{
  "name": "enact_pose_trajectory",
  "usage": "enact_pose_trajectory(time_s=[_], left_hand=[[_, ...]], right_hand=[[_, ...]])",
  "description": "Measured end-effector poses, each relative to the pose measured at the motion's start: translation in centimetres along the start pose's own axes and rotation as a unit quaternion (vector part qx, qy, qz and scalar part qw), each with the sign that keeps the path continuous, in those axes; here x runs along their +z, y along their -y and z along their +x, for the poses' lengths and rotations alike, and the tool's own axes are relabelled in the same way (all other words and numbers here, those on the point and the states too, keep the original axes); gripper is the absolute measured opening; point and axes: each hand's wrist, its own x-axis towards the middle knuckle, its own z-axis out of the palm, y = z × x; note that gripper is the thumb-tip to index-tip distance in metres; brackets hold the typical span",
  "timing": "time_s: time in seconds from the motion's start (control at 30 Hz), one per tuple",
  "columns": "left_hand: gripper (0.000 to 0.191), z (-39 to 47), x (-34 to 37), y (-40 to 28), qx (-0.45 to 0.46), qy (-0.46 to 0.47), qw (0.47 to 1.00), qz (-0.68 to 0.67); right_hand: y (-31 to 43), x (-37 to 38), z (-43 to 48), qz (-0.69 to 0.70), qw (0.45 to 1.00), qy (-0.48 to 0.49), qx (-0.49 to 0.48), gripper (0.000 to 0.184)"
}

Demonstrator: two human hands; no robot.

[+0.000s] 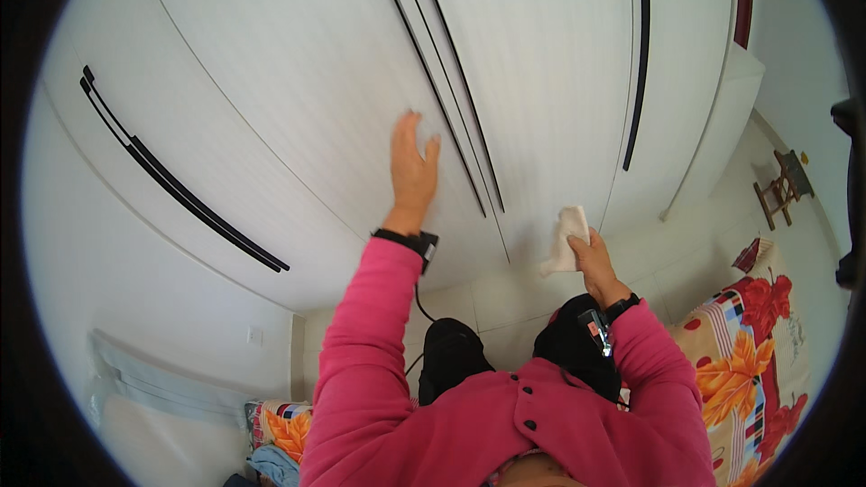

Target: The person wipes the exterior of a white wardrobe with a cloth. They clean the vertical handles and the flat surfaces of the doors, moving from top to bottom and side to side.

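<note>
My left hand [414, 166] is raised in front of a white wardrobe door [325, 81], fingers apart and holding nothing; whether it touches the door I cannot tell. To its right run long black door handles [460, 81]. Lower right, my right hand [595, 260] grips a folded whitish cloth [570, 240], which hangs near the bottom of the wardrobe. Both wrists carry black straps with small devices.
Another black handle [637, 81] is on the right door, and a pair [196, 189] lies to the left. A bed with a floral cover [737, 365] is at lower right. A small wooden stool [778, 193] stands by the right wall. Pale tiles [507, 297] form the floor.
</note>
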Motion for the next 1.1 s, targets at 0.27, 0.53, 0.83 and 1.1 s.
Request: enact_pose_trajectory(time_s=[0.27, 0.53, 0.83, 1.1], left_hand=[[0.065, 16.8, -3.9, 2.1, 0.133, -0.087, 0.949, 0.274], [0.065, 18.5, -2.8, 5.9, 0.160, -0.131, 0.920, 0.334], [0.062, 18.5, -3.0, 6.2, 0.196, -0.145, 0.923, 0.298], [0.066, 18.4, -3.2, 5.6, 0.178, -0.115, 0.917, 0.337]], right_hand=[[8.4, 1.8, 3.8, -0.117, 0.978, -0.042, -0.166, 0.029], [24.2, 12.7, 10.5, -0.284, 0.816, -0.075, -0.497, 0.026], [34.3, 26.1, 17.4, -0.278, 0.600, -0.060, -0.748, 0.016], [27.4, 23.8, 18.2, -0.343, 0.612, -0.083, -0.708, 0.009]])
